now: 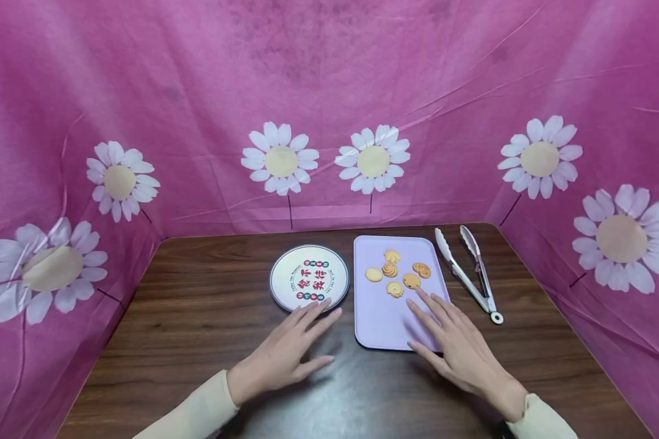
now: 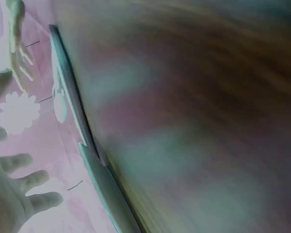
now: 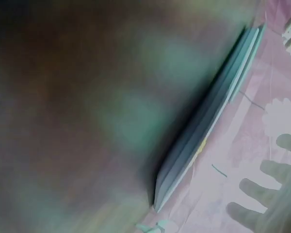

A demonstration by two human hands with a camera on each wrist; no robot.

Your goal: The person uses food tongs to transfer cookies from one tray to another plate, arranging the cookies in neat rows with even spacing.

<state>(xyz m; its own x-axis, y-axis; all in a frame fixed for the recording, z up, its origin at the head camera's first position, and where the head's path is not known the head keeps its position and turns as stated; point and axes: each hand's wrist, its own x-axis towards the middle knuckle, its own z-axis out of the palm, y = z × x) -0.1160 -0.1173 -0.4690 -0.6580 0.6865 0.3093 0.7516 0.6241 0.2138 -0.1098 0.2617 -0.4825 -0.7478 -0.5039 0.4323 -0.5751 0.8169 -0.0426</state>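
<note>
Left hand [image 1: 288, 353]: flat, fingers straight, empty, beside plate [image 1: 309, 278]. Right hand [image 1: 454, 344]: flat, empty, fingers over tray [image 1: 387, 317] near cookies [image 1: 396, 272]. Tongs [image 1: 469, 271] alongside.

round plate [image 1: 309, 277], red Chinese characters, small print illegible

Left wrist view, heavily blurred. The left hand [image 2: 9, 199] occupies the lower left corner, fingers [image 2: 41, 200] spread and straight, holding nothing. Dark brown table surface [image 2: 194, 121] fills most of the frame. A thin pale edge [image 2: 70, 102] runs diagonally beside it; identity cannot be determined. Pink flowered cloth [image 2: 19, 111] lies behind.
</note>
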